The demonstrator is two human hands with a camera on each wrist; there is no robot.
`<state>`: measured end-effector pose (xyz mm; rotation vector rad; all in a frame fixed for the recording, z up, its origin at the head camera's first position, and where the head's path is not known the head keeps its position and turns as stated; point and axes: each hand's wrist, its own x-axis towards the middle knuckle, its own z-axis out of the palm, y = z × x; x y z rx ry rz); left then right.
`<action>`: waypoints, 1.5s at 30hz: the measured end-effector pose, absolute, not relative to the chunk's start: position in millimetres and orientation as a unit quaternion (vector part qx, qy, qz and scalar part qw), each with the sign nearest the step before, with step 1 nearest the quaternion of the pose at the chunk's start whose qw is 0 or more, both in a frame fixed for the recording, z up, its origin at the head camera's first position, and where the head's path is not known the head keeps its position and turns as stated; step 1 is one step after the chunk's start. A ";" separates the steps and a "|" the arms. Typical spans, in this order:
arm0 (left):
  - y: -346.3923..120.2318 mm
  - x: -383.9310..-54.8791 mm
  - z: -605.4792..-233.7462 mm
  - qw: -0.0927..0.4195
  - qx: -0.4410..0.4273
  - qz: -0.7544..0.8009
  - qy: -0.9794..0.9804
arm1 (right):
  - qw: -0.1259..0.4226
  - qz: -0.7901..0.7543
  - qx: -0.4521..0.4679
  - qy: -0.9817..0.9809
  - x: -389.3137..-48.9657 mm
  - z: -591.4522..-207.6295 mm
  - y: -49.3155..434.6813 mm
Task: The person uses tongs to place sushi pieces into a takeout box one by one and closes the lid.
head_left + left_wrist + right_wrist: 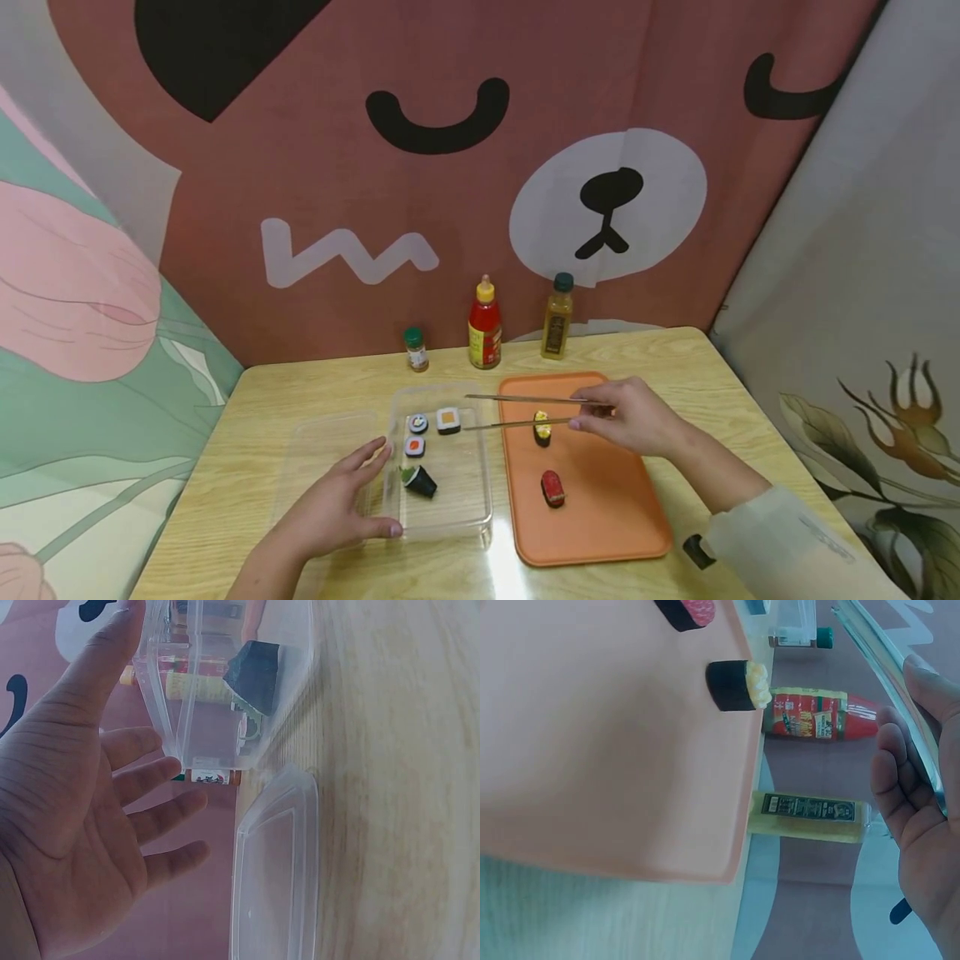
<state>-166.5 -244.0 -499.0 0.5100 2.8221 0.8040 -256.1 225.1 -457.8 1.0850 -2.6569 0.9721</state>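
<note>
Between the thumb and fingers of the right hand (628,417), metal tongs (525,399), gripped toward the back, with arms spread and nothing between the tips. For the step in hand, apparently a transfer between the orange tray (592,533) and the clear plastic container (490,487), best to lower both tips level, one either side of a dark wrap, then squeeze lightly. Under the tongs in the head view, the yellow-topped gunkan (542,437) on the tray, seemingly crossed by the lower arm; from the right wrist, a plain gap between the two, but no sight of the tips. Nearer on the tray, the red-topped gunkan (552,488). Below the tips, inside the container, the square roll (448,421), round roll (418,424), red-centred roll (415,447) and hand roll (422,482). By the left wall, the left hand (333,510), wide-spread and gripping nothing; handy for steadying, though impossible to tell about contact. Clear from the left wrist, the hand roll in profile through the plastic, and the lid (277,862), only faint from the head. Farther back, the green-capped spice jar (417,350), red squeeze bottle (485,335) and amber sauce bottle (557,325).
</note>
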 end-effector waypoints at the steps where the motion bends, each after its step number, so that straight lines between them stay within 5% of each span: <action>1: -243.9 -166.5 -498.9 0.081 0.171 0.269 0.944 | 0.057 0.322 0.356 -0.876 -254.9 -458.8 226.6; 45: -244.8 -166.5 -502.0 0.085 0.168 0.268 0.945 | 0.117 0.356 0.282 -0.883 -206.8 -498.0 281.9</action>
